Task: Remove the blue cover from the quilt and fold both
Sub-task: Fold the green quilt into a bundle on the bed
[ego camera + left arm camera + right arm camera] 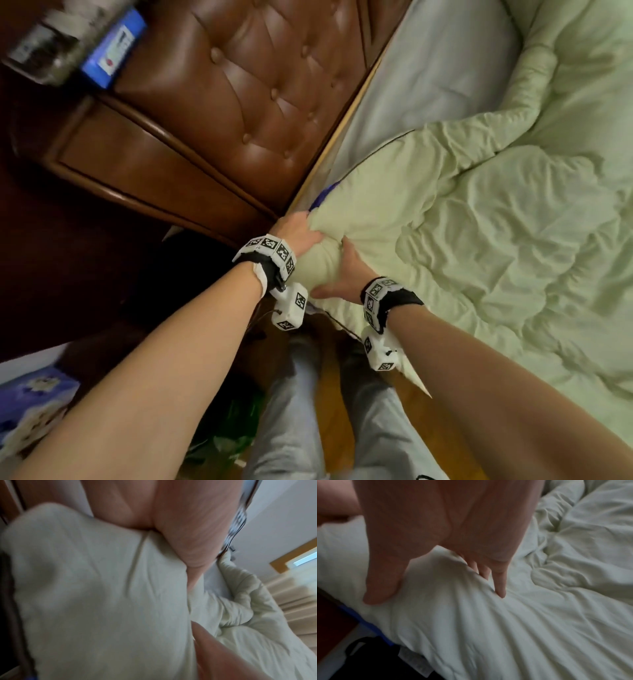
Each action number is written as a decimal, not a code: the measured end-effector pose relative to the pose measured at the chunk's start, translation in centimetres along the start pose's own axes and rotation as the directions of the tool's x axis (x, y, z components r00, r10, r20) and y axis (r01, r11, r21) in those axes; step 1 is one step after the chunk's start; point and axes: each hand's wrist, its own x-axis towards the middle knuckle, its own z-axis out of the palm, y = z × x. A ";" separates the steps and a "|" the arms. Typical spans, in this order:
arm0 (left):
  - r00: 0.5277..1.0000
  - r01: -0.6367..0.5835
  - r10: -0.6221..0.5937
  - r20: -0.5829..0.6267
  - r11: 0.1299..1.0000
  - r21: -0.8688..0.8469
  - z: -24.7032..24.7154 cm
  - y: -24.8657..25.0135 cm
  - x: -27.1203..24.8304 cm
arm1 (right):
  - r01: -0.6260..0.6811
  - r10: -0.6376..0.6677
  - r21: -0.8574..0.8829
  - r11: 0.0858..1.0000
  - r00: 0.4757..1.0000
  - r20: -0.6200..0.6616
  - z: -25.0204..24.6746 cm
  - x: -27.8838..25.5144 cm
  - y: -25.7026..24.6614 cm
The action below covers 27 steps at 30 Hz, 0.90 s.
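Bedding was bunched at the bed's corner: one puffy pale-green quilt [479,219] was clutched by two hands, left hand [298,230] and right hand [346,270], beside one sliver of blue cover [324,196] below the tufted brown headboard [260,89]

The head camera looks steeply down from above, past both forearms, onto a corner of the quilt [479,240] on the bed [428,68], with the headboard [239,102] at upper left of the frame. The left wrist camera sits very close under the left hand [154,513], quilt filling the frame, blurred. The right wrist camera looks along the right hand [436,527] at the same bunched quilt corner, which all three views share.
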 end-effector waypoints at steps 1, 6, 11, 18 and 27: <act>0.999 -0.002 0.001 -0.053 1.000 -0.014 -1.4 0.2 -2.1 | 0.030 -0.030 -0.022 0.999 1.000 -0.008 0.1 -1.2 -1.3; 0.984 0.112 -0.114 -0.137 0.993 -0.022 -5.9 -2.4 -12.5 | 0.145 -0.147 -0.203 0.968 0.989 0.007 2.0 -8.2 -6.4; 0.952 0.245 -0.255 -0.171 0.966 -0.080 -5.2 -7.2 -21.8 | 0.287 -0.236 -0.445 0.848 0.957 0.169 4.5 -14.0 -8.5; 0.975 0.147 -0.151 -0.166 0.988 -0.038 -2.2 -9.6 -29.2 | 0.236 -0.221 -0.571 0.787 0.971 0.097 9.1 -19.1 -8.1; 0.993 0.067 -0.071 -0.097 0.997 -0.048 3.3 -17.9 -38.7 | 0.167 -0.124 -0.398 0.902 0.984 0.132 18.4 -27.1 -3.6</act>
